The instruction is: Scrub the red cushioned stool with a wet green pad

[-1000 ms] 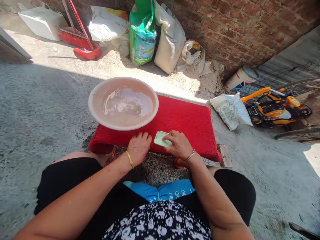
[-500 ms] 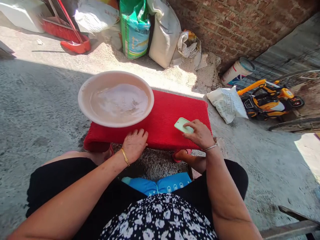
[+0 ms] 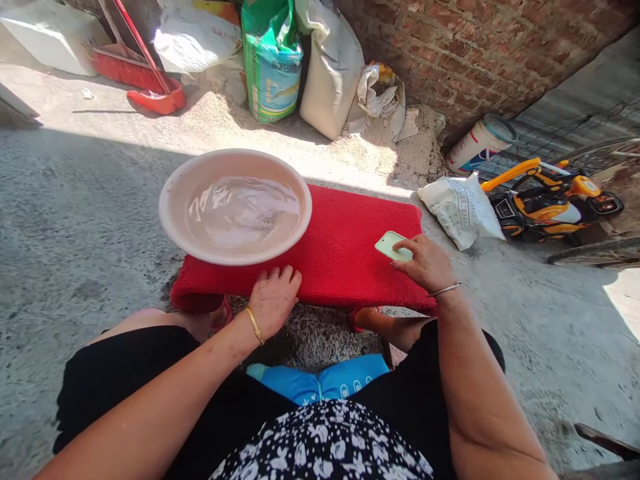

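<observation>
Apparently under way, red cloth (image 3: pixel 357 233) spread, green brush (image 3: pixel 385 244) out.
Centre-left, basin (image 3: pixel 175 208) of water (image 3: pixel 240 217) atop the cloth; centre, left hand (image 3: pixel 273 297) with fingers bent on the near edge, pinching or merely pressing, unclear; centre-right, right hand (image 3: pixel 426 263) closed lightly around the brush's near end, over the cloth. Hidden: brush underside, bristles unconfirmed. Done versus left: unreadable.

Brick wall (image 3: pixel 475 57), apparently concrete floor (image 3: pixel 95 200).

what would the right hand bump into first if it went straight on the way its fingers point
Likely the basin, across the red cloth, with the pale green object in the right hand leading, though depth is unclear.
</observation>
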Available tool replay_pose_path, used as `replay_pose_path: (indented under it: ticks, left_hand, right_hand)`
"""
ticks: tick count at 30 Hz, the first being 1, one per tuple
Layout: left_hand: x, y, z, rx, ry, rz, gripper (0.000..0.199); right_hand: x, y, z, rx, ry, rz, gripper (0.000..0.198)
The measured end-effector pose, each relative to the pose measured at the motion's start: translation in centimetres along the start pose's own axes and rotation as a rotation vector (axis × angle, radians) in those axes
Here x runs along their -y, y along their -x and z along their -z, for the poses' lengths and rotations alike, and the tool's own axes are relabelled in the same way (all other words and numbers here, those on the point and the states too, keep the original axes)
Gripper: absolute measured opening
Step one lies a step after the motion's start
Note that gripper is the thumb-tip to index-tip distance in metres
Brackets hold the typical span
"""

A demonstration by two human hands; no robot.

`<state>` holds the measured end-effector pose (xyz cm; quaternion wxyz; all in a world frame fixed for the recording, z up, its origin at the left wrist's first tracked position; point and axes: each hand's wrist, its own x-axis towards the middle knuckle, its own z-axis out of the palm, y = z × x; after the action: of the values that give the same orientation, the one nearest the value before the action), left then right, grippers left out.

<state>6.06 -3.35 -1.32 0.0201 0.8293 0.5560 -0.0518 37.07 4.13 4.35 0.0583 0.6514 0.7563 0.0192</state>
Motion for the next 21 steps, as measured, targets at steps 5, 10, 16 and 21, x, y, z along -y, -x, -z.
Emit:
replay_pose_path:
  ticks: [5,10,16,21]
  left_hand:
    - [-0.2,-0.3,0.3,0.035,-0.045,0.011,0.035]
    - [-0.3,-0.5,0.3,0.057,-0.037,0.022,0.036]
    - [-0.3,-0.4,-0.3,0.034,-0.016,0.017,0.035]
    - [-0.2,-0.4,-0.5,0.03,-0.031,0.025,0.032]
  right_hand:
    - [9.0,-4.5,-0.4,0.013,-0.145,0.253,0.032]
    - [7.8,-6.0,-2.1,0.104,-0.153,0.268,0.035]
    - [-4.8,-3.1,-1.8,0.151,0.072,-0.18,0.032]
    - [-2.2,-5.2,-1.0,0.025,-0.026,-0.124,0.035]
